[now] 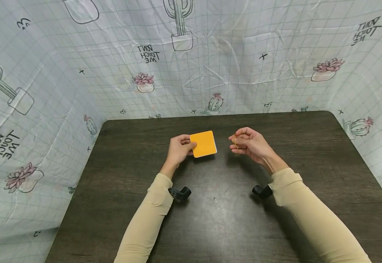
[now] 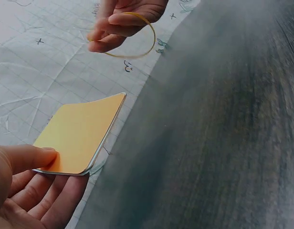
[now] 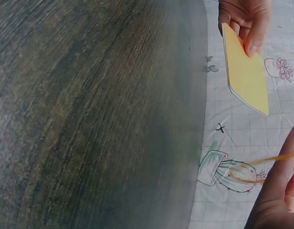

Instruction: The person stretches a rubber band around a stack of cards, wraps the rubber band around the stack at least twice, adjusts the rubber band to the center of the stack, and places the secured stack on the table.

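My left hand pinches a thin stack of square orange cards by its left edge, thumb on top and fingers beneath. In the left wrist view the cards show white edges and rounded corners. To the right, apart from the cards, my right hand holds a thin yellow rubber band between thumb and fingers. The rubber band hangs as a loose loop in the left wrist view. Both hands are raised above the table.
The dark wooden table stretches below both arms. A white cloth printed with cacti hangs behind its back edge and along the sides. Each wrist wears a black camera mount, one on the left and one on the right.
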The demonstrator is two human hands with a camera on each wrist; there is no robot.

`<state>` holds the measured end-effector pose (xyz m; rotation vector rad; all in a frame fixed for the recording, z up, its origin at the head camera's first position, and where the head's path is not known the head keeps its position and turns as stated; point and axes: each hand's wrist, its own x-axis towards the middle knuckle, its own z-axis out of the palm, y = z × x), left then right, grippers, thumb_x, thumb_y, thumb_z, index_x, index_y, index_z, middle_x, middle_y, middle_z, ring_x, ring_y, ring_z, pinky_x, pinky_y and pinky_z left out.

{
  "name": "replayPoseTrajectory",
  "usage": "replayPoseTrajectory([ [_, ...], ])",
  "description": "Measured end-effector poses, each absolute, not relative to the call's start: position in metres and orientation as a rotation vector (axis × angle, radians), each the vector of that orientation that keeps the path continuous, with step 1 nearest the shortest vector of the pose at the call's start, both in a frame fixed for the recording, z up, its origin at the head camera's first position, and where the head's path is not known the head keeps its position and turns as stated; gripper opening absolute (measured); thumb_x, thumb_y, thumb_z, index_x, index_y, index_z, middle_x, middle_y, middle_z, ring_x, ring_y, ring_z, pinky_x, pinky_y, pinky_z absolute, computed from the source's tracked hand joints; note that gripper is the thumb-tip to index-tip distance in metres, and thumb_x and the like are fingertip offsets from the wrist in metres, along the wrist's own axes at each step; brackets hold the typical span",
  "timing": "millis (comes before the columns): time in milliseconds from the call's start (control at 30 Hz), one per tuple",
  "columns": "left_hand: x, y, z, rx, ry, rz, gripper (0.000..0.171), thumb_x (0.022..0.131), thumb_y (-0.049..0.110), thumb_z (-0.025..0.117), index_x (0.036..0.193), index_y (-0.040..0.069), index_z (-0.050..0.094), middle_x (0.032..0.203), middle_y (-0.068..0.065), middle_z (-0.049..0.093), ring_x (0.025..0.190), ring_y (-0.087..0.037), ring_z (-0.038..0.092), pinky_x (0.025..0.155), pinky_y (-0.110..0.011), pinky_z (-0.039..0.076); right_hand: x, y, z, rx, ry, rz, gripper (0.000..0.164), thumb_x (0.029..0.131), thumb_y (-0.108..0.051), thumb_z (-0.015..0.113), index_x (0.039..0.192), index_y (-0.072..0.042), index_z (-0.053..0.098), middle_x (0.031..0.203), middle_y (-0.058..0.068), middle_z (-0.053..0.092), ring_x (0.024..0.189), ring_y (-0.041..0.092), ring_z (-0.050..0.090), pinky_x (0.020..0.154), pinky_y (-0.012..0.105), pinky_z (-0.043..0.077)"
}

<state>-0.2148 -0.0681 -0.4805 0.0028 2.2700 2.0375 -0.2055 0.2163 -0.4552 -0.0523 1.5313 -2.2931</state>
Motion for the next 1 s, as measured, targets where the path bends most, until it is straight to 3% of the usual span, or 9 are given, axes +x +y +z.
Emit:
replayPoseTrajectory([
  [133, -0.214, -0.068, -0.478, 0.004, 2.229, 2.069, 0.021, 0.09, 0.0, 0.074, 0.111, -0.003, 0.072, 0.098, -0.015, 0.071, 0.083, -0.025, 0.073, 0.07, -0.044, 0.062, -0.206, 0.214, -0.454, -0.014, 1.571, -2.255, 0.006, 0.099, -0.006, 0.064, 0.099, -0.004, 0.058, 0.099, 0.012, 0.069, 0.071, 0.021, 0.073, 0.07, 0.035, 0.062],
  [233, -0.214, -0.069, -0.477, 0.01, 2.198, 2.092, 0.021, 0.091, 0.0, 0.073, 0.111, -0.004, 0.072, 0.099, -0.015, 0.071, 0.083, -0.025, 0.073, 0.067, -0.039, 0.062, -0.206, 0.212, -0.452, 0.016, 1.632, -2.198, 0.016, 0.098, -0.019, 0.068, 0.094, -0.004, 0.066, 0.096, 0.01, 0.07, 0.068, 0.02, 0.072, 0.07, 0.036, 0.062],
  [400, -0.212, -0.069, -0.474, 0.002, 2.172, 2.104, 0.022, 0.091, 0.001, 0.074, 0.112, -0.004, 0.072, 0.099, -0.015, 0.071, 0.084, -0.025, 0.073, 0.064, -0.034, 0.062, -0.205, 0.211, -0.448, 0.023, 1.715, -2.12, 0.035, 0.098, -0.036, 0.066, 0.103, -0.001, 0.068, 0.097, 0.009, 0.072, 0.07, 0.021, 0.072, 0.073, 0.039, 0.062],
  [567, -0.212, -0.069, -0.472, -0.006, 2.169, 2.096, 0.023, 0.091, 0.002, 0.074, 0.113, -0.003, 0.072, 0.1, -0.015, 0.071, 0.086, -0.025, 0.073, 0.065, -0.035, 0.062, -0.206, 0.209, -0.444, -0.007, 1.736, -2.104, 0.049, 0.099, -0.04, 0.064, 0.117, 0.005, 0.063, 0.106, 0.01, 0.071, 0.075, 0.023, 0.073, 0.076, 0.039, 0.061],
  [767, -0.212, -0.068, -0.469, 0.001, 2.148, 2.092, 0.024, 0.091, 0.003, 0.074, 0.114, -0.003, 0.072, 0.102, -0.015, 0.071, 0.088, -0.026, 0.073, 0.066, -0.035, 0.062, -0.211, 0.208, -0.438, -0.021, 1.821, -2.084, 0.047, 0.097, -0.04, 0.068, 0.122, -0.001, 0.065, 0.116, 0.012, 0.069, 0.078, 0.027, 0.074, 0.08, 0.043, 0.06],
  [1000, -0.213, -0.067, -0.465, 0.005, 2.106, 2.1, 0.024, 0.091, 0.003, 0.074, 0.115, -0.003, 0.072, 0.103, -0.016, 0.071, 0.088, -0.026, 0.073, 0.065, -0.036, 0.062, -0.217, 0.207, -0.433, -0.055, 1.996, -1.944, 0.058, 0.097, -0.047, 0.065, 0.133, -0.002, 0.061, 0.133, 0.02, 0.061, 0.089, 0.037, 0.073, 0.081, 0.046, 0.059],
])
